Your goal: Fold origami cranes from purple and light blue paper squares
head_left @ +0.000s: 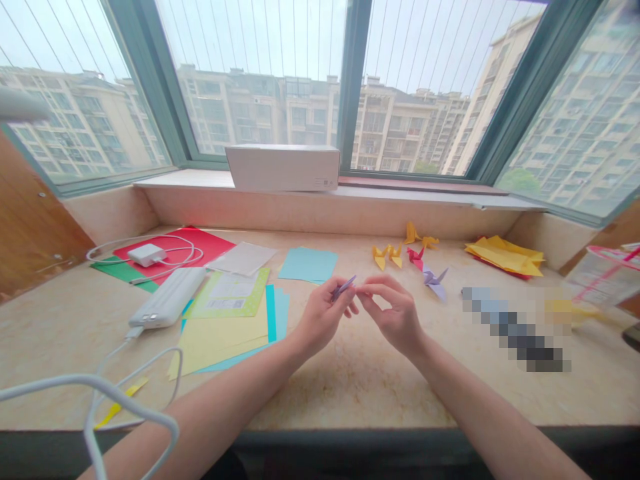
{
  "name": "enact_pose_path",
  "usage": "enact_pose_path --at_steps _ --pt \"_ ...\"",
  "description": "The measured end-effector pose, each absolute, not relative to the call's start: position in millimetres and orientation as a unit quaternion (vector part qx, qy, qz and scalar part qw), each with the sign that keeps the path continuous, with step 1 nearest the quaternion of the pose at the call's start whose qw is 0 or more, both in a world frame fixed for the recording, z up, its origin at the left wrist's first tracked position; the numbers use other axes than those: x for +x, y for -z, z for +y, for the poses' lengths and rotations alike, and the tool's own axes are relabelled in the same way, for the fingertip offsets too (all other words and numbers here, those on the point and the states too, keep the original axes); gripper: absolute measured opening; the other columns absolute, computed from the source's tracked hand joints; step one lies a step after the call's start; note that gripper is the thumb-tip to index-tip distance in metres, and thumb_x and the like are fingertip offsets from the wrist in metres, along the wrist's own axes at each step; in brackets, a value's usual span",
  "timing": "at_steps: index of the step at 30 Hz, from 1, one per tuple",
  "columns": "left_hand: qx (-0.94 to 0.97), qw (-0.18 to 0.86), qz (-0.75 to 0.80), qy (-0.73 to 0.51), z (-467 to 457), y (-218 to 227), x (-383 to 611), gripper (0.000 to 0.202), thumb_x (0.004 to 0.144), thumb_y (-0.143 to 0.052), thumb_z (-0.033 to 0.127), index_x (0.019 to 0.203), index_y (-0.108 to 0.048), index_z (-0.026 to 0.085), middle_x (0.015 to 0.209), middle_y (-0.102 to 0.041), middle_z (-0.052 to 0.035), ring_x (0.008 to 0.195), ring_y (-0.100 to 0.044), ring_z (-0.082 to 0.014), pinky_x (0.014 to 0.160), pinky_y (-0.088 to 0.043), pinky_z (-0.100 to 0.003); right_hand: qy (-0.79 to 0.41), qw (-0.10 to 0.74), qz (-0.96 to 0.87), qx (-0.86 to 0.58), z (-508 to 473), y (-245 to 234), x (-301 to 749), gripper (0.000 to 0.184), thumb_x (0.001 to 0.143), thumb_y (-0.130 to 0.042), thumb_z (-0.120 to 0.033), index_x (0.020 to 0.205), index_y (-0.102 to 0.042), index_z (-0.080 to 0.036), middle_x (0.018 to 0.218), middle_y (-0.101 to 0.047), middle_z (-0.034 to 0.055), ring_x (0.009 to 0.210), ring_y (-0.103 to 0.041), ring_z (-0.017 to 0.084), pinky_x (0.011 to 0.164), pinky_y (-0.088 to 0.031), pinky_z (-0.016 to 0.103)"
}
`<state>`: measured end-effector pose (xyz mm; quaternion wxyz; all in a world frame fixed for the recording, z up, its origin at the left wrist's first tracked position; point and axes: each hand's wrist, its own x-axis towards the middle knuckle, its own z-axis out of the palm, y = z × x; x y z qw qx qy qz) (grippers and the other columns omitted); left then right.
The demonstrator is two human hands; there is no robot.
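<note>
A small piece of folded purple paper [344, 287] is pinched between the thumb and fingers of my left hand [326, 308]. Most of it is covered by those fingers. My right hand [393, 310] meets it from the right, thumb and index fingertip pressed together at the paper's edge. Whether a corner of the paper sits between those fingertips is too small to tell. Both hands are just above the stone counter. Beyond my right hand stand folded paper cranes: a purple crane [435, 283], a red crane [415, 258] and several yellow-orange ones [387, 256].
Blue paper squares [308, 264] lie behind my left hand. To the left are yellow sheets [225, 340], red paper [200, 247], a white power bank [167, 298] and a looping cable [90, 380]. Yellow paper [505, 255] lies at right, near a clear plastic container [603, 277]. A white box [283, 168] stands on the sill.
</note>
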<state>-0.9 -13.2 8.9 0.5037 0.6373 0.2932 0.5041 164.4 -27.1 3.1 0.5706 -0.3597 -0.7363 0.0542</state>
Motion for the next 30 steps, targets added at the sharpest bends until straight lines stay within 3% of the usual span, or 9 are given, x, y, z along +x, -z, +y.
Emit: enact_pose_path --at_steps 8,17,30 --pt "0.606 0.511 0.292 -0.535 -10.7 -8.1 2.7 0.031 0.089 -0.062 0.046 0.087 -0.062 0.015 0.072 -0.062 -0.0003 0.063 -0.057 -0.0114 0.064 -0.048 -0.024 -0.075 0.588 -0.708 -0.385 -27.4 -4.7 157.6 0.001 0.087 -0.069 -0.021 0.088 -0.069 -0.021 0.089 -0.063 0.004 0.077 -0.06 0.017 0.074 -0.051 0.034" --pt "0.614 0.498 0.274 -0.547 -4.4 -1.6 0.9 0.026 0.089 -0.064 0.042 0.085 -0.065 0.016 0.077 -0.059 0.0002 0.07 -0.051 -0.0108 0.066 -0.04 -0.023 -0.116 0.582 -0.701 -0.396 -26.0 -4.1 156.4 0.009 0.089 -0.067 -0.026 0.081 -0.067 -0.021 0.079 -0.063 0.0016 0.071 -0.058 0.016 0.067 -0.049 0.031" --pt "0.677 0.366 0.339 -0.54 -5.9 -0.7 -1.9 0.018 0.092 -0.061 0.037 0.094 -0.065 0.019 0.088 -0.069 -0.0026 0.08 -0.061 -0.0164 0.079 -0.046 -0.031 -0.163 0.594 -0.675 -0.407 -28.0 -10.8 160.5 0.007 0.088 -0.067 -0.027 0.084 -0.071 -0.022 0.083 -0.065 0.0023 0.075 -0.059 0.017 0.071 -0.048 0.031"
